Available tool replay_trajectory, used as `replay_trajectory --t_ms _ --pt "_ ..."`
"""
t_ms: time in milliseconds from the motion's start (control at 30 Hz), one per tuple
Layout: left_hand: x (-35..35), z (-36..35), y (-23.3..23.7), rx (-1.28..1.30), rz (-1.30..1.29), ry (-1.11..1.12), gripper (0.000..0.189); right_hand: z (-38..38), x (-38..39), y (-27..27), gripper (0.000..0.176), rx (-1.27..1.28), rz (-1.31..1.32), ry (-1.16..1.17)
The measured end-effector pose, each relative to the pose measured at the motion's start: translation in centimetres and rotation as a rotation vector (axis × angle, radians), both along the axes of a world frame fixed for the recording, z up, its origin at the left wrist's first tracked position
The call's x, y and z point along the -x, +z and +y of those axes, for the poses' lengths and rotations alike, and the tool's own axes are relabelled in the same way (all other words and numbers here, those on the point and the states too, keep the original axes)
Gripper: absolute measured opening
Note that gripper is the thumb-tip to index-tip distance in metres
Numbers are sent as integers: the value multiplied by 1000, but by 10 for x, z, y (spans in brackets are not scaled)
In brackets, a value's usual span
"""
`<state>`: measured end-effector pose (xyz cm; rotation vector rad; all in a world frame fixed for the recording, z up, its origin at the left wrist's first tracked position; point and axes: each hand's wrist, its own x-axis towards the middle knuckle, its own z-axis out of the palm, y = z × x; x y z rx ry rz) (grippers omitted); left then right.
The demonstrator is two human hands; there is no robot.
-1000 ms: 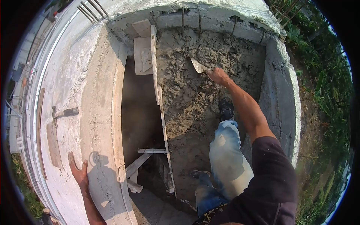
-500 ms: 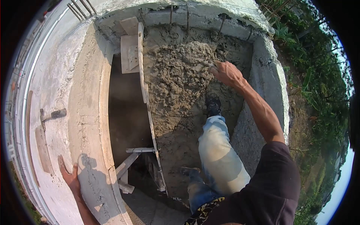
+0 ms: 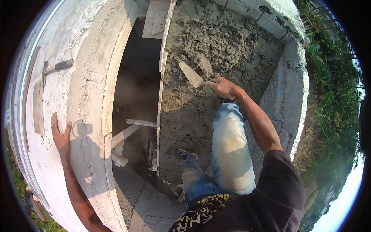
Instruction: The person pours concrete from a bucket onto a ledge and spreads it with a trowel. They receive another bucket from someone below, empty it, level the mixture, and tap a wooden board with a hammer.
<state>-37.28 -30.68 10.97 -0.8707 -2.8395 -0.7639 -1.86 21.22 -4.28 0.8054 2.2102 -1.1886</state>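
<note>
My right hand (image 3: 224,87) is wrapped round the handle of a trowel (image 3: 190,75), whose pale blade points up and to the left over the wet concrete (image 3: 220,42). Loose lumps pile up beyond the blade, while the surface nearer my legs looks smoother. On the left, my left hand (image 3: 62,138) rests with spread fingers on the pale concrete wall top (image 3: 46,162). A hammer (image 3: 58,67) lies farther up that wall, with a flat wooden board (image 3: 38,104) below it.
Upright formwork boards (image 3: 158,116) edge the wet concrete beside a deep dark opening (image 3: 135,81) with wooden braces (image 3: 125,135). A rough concrete side wall (image 3: 284,77) stands to the right, bushes (image 3: 328,104) beyond it. My foot (image 3: 187,154) stands at the concrete's near part.
My right hand has come nearer and turned, so the trowel blade now shows plainly above the concrete. The view has shifted; my left hand stays on the wall.
</note>
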Motion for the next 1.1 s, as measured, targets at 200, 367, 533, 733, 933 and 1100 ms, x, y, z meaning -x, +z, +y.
replay_trajectory --t_ms 200,367,533,733,933,1100 --pt "-10 7 8 83 -19 23 67 31 -20 -81 50 -268 109 -41" --pt "-7 4 5 54 -76 39 68 126 -61 -71 47 -662 -55 -37" --pt "-14 14 10 61 -64 69 69 140 -27 -51 46 -790 -105 -28" --pt "-10 5 6 47 -67 37 69 118 12 -15 45 -751 141 -219" --pt "-11 7 8 34 -62 18 68 80 -10 141 46 -406 306 -10" --pt "-9 8 7 46 -75 12 68 71 -40 217 40 -20 175 -19"
